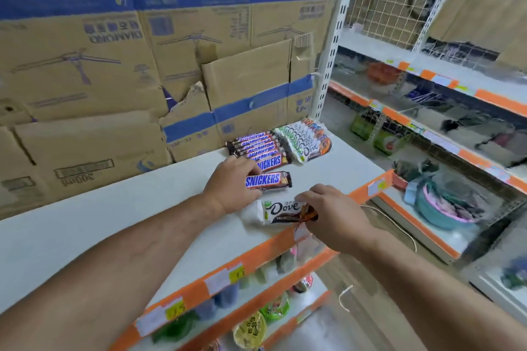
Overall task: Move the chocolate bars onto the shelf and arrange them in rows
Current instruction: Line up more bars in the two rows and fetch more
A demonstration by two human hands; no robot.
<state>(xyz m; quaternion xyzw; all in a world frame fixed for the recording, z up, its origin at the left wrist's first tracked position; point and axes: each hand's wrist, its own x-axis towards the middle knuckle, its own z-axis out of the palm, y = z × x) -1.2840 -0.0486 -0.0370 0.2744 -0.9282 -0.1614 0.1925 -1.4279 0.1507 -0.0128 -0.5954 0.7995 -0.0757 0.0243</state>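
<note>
On the shelf (85, 225), the left hand (231, 184) grips a Snickers bar (269, 180); the right hand (330, 212) pinches a Dove bar (281, 211).

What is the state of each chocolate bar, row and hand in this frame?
Loose Snickers bar: label up, left end gripped by left hand.
Loose Dove bar: label up, right end pinched by right hand.
Snickers row: lined up side by side, untouched.
Dove row: overlapping, right of Snickers row, untouched.
</note>
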